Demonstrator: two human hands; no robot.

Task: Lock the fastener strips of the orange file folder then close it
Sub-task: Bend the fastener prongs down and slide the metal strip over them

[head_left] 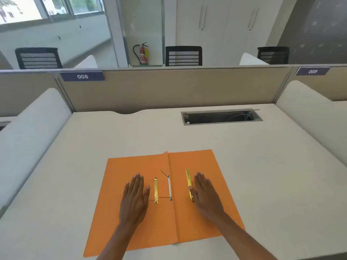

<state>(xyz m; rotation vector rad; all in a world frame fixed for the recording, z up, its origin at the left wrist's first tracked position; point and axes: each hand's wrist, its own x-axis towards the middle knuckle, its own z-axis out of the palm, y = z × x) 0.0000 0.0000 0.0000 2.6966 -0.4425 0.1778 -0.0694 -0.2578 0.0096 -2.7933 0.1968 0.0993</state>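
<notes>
Both flat hands rest on the open orange file folder [131, 166].

The flat paper file folder [199, 186] is plain bright orange on both open leaves, without print or pattern. On it lie two shiny gold metal fastener strips [155, 190], the second [188, 180] of the same gold, and between them a silver-grey metal bar [170, 187] with thin dark prongs. The wide surface [262, 166] below is pale cream, plain. Its recessed cable slot [221, 118] is dark inside with a grey metal frame. The fabric partition [178, 89] behind is tan, bearing dark purple number tags [82, 76] with white digits. Beyond stand black slatted chair backs [183, 56] and a red fire extinguisher [143, 55] with a black hose.
</notes>
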